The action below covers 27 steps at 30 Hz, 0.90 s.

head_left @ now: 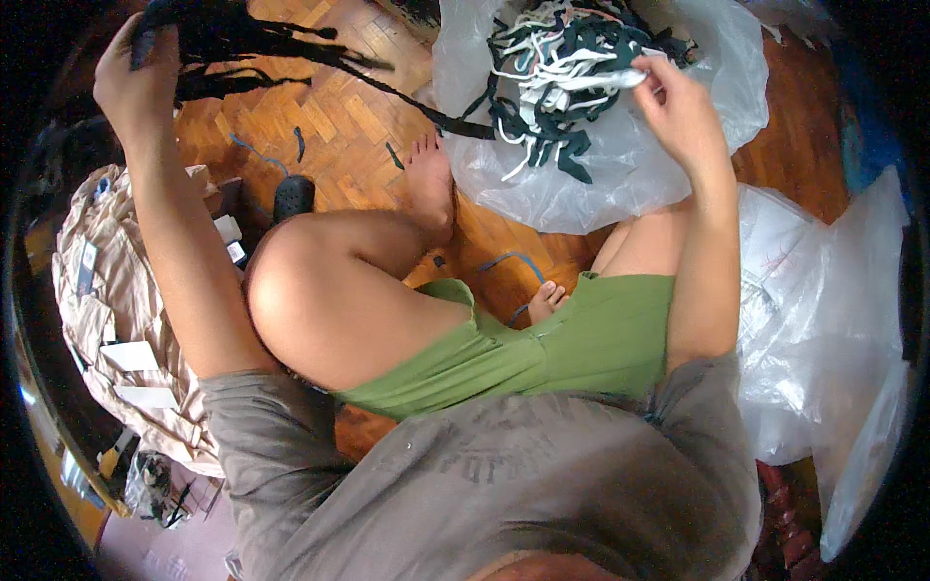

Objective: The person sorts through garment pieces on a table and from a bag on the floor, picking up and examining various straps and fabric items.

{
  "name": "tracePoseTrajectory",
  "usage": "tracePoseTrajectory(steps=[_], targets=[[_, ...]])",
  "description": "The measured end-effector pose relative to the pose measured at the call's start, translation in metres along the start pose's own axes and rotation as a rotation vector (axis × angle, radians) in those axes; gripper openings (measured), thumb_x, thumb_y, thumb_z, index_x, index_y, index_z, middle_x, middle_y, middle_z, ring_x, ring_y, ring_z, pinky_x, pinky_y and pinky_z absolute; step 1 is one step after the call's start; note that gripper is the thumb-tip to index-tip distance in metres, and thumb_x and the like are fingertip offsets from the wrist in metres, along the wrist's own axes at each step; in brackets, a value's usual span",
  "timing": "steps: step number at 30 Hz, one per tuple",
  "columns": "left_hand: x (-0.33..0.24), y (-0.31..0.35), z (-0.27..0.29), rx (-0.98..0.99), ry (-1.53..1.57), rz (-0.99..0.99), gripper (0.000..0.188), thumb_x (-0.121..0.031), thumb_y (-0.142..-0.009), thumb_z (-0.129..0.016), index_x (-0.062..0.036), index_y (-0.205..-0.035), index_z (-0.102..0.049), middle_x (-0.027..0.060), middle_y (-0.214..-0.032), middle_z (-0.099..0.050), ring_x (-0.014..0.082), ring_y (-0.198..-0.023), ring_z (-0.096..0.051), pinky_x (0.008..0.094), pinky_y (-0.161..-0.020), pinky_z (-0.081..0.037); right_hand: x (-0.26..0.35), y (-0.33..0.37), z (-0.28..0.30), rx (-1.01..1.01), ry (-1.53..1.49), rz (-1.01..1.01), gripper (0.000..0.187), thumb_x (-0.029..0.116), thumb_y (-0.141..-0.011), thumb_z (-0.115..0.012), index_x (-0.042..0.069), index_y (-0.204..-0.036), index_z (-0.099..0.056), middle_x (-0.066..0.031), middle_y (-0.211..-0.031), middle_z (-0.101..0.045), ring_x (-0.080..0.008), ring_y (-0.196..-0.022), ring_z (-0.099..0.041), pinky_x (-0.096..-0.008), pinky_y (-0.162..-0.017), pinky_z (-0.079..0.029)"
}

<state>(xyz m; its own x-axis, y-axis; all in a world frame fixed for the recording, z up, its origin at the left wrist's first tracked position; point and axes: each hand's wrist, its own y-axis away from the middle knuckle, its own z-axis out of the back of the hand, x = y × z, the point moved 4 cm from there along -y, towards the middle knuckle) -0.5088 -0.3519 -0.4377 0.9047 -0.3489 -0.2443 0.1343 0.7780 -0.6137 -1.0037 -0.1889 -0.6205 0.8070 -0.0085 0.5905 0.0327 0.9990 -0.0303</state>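
Observation:
My left hand (138, 85) is raised at the far left, its fingers closed on a bunch of black fabric strips (232, 37). Long ends of the bunch trail to the right, and one reaches the clear plastic bag (581, 184). In front of me, a tangled heap of white and dark green strips (572, 73) lies on that bag. At the heap's right side my right hand (678, 108) pinches some white strips (630, 77) between thumb and fingers. The upper part of the black bunch runs into the dark rim of the view.
Beige cloth (92, 300) with white tags lies piled at my left. More clear plastic (814, 320) spreads at my right. Scraps of blue strip (513, 259) and a dark, rounded object (294, 197) lie on the parquet floor (368, 126) around my bare feet.

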Motion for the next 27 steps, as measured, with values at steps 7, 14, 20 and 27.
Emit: tracePoseTrajectory(steps=[7,14,20,27], targets=[[-0.024,0.000,0.052,0.006,0.637,-0.043,0.029,-0.012,-0.091,-0.073,-0.0032,-0.119,-0.072,0.0046,-0.099,-0.073,0.0128,-0.086,-0.066,0.0269,-0.081,-0.052,0.176,0.010,-0.007,-0.385,-0.336,0.552,0.119,0.041,-0.054,-0.102,0.001,-0.150,-0.044,-0.0162,-0.136,-0.054,-0.0337,-0.125,-0.055,-0.0388,-0.109,-0.045],[-0.083,0.008,-0.012,0.423,0.856,0.090,0.024,-0.016,-0.099,-0.063,-0.0061,-0.121,-0.068,0.0057,-0.110,-0.069,0.0176,-0.098,-0.064,0.0283,-0.093,-0.049,0.253,-0.047,-0.076,-0.229,-1.425,0.548,0.046,0.024,-0.086,-0.079,0.004,-0.124,-0.063,-0.0174,-0.107,-0.068,-0.0277,-0.103,-0.067,-0.0397,-0.088,-0.054],[-0.123,0.061,-0.097,0.834,0.707,-0.211,0.028,-0.023,-0.099,-0.065,-0.0119,-0.125,-0.068,0.0120,-0.111,-0.071,0.0245,-0.096,-0.067,0.0332,-0.089,-0.052,0.199,-0.059,-0.022,-0.189,-1.478,0.085,0.011,0.011,-0.090,-0.063,0.004,-0.082,-0.064,-0.0069,-0.066,-0.063,-0.0188,-0.052,-0.061,-0.0305,-0.049,-0.045],[-0.136,0.077,-0.092,1.073,1.674,0.672,0.038,-0.027,-0.087,-0.065,-0.0002,-0.113,-0.069,0.0124,-0.108,-0.073,0.0277,-0.099,-0.070,0.0425,-0.087,-0.058,0.232,-0.069,-0.013,-0.538,-0.821,0.349,0.027,0.016,-0.081,-0.069,-0.002,-0.101,-0.063,-0.0295,-0.091,-0.070,-0.0503,-0.086,-0.068,-0.0522,-0.079,-0.056]])
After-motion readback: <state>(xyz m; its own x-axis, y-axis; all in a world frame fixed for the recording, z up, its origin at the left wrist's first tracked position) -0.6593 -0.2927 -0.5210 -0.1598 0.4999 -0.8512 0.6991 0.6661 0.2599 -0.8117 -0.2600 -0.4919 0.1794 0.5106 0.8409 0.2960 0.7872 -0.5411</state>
